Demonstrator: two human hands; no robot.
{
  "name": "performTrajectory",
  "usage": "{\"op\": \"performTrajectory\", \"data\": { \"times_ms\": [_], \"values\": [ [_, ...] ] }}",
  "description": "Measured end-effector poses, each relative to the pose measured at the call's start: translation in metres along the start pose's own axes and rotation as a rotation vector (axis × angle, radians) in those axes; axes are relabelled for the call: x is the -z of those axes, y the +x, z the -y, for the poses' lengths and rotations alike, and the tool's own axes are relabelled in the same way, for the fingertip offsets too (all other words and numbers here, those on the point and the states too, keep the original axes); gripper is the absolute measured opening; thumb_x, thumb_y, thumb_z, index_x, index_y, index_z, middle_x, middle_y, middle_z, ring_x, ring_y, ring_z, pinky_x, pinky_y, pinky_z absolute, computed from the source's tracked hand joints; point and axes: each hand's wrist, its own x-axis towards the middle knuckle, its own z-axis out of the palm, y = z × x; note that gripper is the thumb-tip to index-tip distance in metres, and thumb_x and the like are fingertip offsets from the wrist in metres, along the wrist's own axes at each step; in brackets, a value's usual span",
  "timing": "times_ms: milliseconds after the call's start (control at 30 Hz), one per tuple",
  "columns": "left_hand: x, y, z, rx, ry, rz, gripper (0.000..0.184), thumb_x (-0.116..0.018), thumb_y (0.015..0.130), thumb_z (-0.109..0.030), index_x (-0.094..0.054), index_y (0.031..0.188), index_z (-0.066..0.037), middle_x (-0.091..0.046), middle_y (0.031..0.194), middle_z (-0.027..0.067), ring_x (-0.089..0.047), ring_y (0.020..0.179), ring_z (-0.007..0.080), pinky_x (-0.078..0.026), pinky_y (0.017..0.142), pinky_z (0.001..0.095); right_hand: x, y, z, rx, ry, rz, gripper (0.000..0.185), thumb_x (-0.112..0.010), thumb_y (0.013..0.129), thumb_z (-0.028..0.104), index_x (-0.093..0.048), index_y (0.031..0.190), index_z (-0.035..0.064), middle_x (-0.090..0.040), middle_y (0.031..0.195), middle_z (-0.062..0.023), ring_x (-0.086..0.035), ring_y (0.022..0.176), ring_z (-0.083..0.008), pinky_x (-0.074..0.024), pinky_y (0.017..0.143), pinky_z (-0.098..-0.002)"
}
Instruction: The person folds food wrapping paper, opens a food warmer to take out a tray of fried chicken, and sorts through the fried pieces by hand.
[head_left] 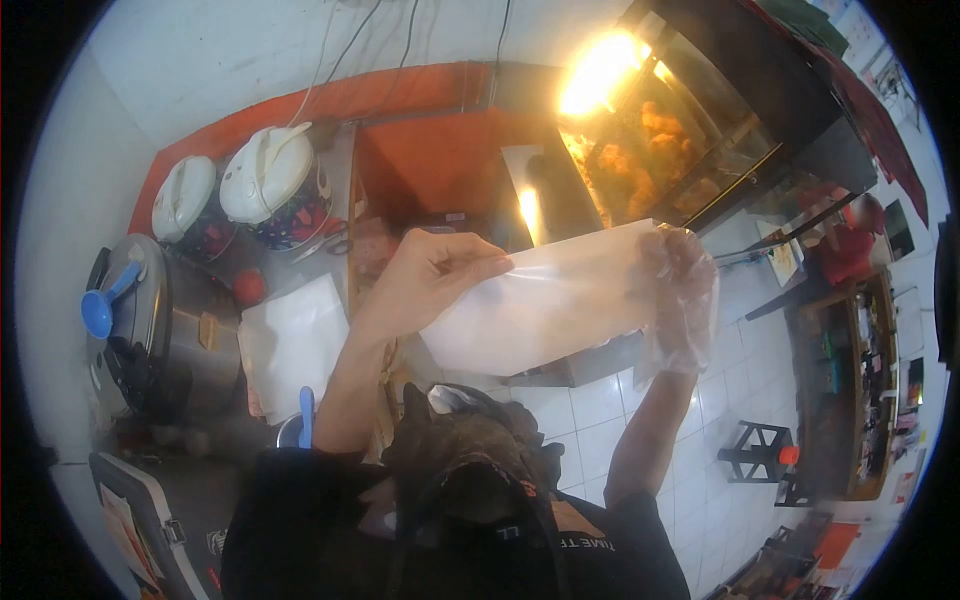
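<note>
Raised in front of me is a piece of white paper [545, 305]; whether it is a single sheet or a flat bag I cannot tell. My left hand [430, 275] is bare and pinches its upper left edge between thumb and fingers. At the paper's right end is my right hand [685, 285], covered by a loose clear plastic glove. Its fingers close on that end and are partly hidden by the paper. More white paper [295, 335] lies in a stack on the counter to the left.
A lit glass display case [650, 150] with fried food stands at the upper right. Two flowered rice cookers [275, 190] and a large steel cooker [165, 320] with a blue scoop [98, 312] stand left. Scissors [330, 243] lie nearby. A black stool [760, 452] stands on the tiled floor.
</note>
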Motion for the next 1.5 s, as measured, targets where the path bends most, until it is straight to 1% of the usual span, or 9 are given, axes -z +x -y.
{"op": "performTrajectory", "data": {
  "times_ms": [233,600,667,733,833,867,967,1167,1500],
  "values": [
    [-0.002,0.003,0.011,-0.040,0.228,-0.026,0.022,-0.064,0.091,-0.019,-0.069,0.094,0.002,-0.059,0.068,-0.0026,-0.045,0.062,0.0027,-0.037,0.054,0.0213,0.002,-0.002,-0.011,-0.029,-0.019,-0.062,0.030,-0.071,0.085,0.030,-0.063,0.094,0.0024,-0.062,0.082,-0.0026,-0.054,0.070,-0.0076,-0.0472,0.057,-0.0243],
    [0.007,0.004,0.002,0.035,0.397,0.102,0.021,-0.072,0.083,-0.022,-0.071,0.084,-0.001,-0.059,0.061,0.0039,-0.049,0.056,0.0072,-0.038,0.051,0.0251,0.006,-0.011,-0.034,-0.051,0.013,-0.130,0.025,-0.061,0.093,0.026,-0.059,0.095,0.0009,-0.062,0.080,-0.0041,-0.054,0.072,-0.0097,-0.0455,0.065,-0.0259],
    [0.008,0.005,0.009,0.105,0.477,0.110,0.020,-0.073,0.082,-0.021,-0.070,0.080,-0.001,-0.057,0.061,0.0079,-0.050,0.056,0.0119,-0.039,0.054,0.0275,0.010,-0.014,-0.043,0.326,-0.609,-0.149,0.024,-0.058,0.095,0.023,-0.057,0.096,-0.0004,-0.062,0.081,-0.0069,-0.055,0.075,-0.0116,-0.0457,0.068,-0.0290],
    [0.004,0.008,0.048,0.013,0.238,-0.139,0.023,-0.073,0.084,-0.024,-0.070,0.088,-0.002,-0.062,0.065,-0.0008,-0.053,0.056,0.0035,-0.041,0.050,0.0218,0.007,-0.023,-0.046,0.238,-0.527,-0.203,0.023,-0.056,0.096,0.022,-0.056,0.096,-0.0008,-0.062,0.082,-0.0082,-0.055,0.076,-0.0130,-0.0458,0.070,-0.0299],
    [-0.016,0.016,0.113,0.092,-0.141,-0.356,0.033,-0.066,0.090,-0.035,-0.065,0.105,-0.004,-0.065,0.078,0.0010,-0.056,0.066,0.0037,-0.043,0.056,0.0205,0.009,-0.032,-0.057,0.097,-0.448,-0.299,0.021,-0.054,0.097,0.020,-0.054,0.097,-0.0006,-0.062,0.082,-0.0097,-0.055,0.075,-0.0152,-0.0459,0.073,-0.0306],
    [-0.022,0.014,0.135,0.240,-0.387,-0.310,0.044,-0.060,0.093,-0.042,-0.062,0.104,0.000,-0.061,0.089,-0.0005,-0.053,0.077,0.0074,-0.043,0.067,0.0229,0.013,-0.036,-0.063,0.046,-0.448,-0.331,0.020,-0.054,0.097,0.019,-0.054,0.098,-0.0001,-0.061,0.081,-0.0098,-0.054,0.074,-0.0159,-0.0461,0.073,-0.0304],
    [-0.063,0.006,0.141,0.552,-0.625,-0.385,0.050,-0.056,0.093,-0.050,-0.063,0.106,-0.001,-0.062,0.093,0.0010,-0.054,0.080,0.0065,-0.042,0.068,0.0213,0.036,-0.051,-0.094,0.140,-0.388,-0.393,0.020,-0.055,0.097,0.020,-0.054,0.099,0.0002,-0.062,0.081,-0.0101,-0.057,0.075,-0.0184,-0.0469,0.075,-0.0311],
    [-0.122,-0.008,0.156,0.561,-0.307,-0.071,0.041,-0.061,0.092,-0.041,-0.068,0.093,-0.001,-0.064,0.076,-0.0003,-0.055,0.064,0.0050,-0.044,0.057,0.0213,0.090,-0.098,-0.110,-0.028,-0.831,-0.491,0.011,-0.051,0.097,0.011,-0.053,0.101,0.0010,-0.065,0.086,-0.0139,-0.063,0.078,-0.0247,-0.0489,0.073,-0.0338],
    [-0.234,-0.001,0.138,0.581,-0.273,0.212,0.038,-0.058,0.095,-0.034,-0.067,0.085,0.002,-0.062,0.068,0.0000,-0.053,0.057,0.0072,-0.043,0.054,0.0261,0.187,-0.179,-0.136,-0.250,-0.787,-0.739,0.008,-0.050,0.096,0.009,-0.050,0.098,0.0012,-0.063,0.084,-0.0178,-0.062,0.075,-0.0337,-0.0483,0.069,-0.0371]
  ]
}}
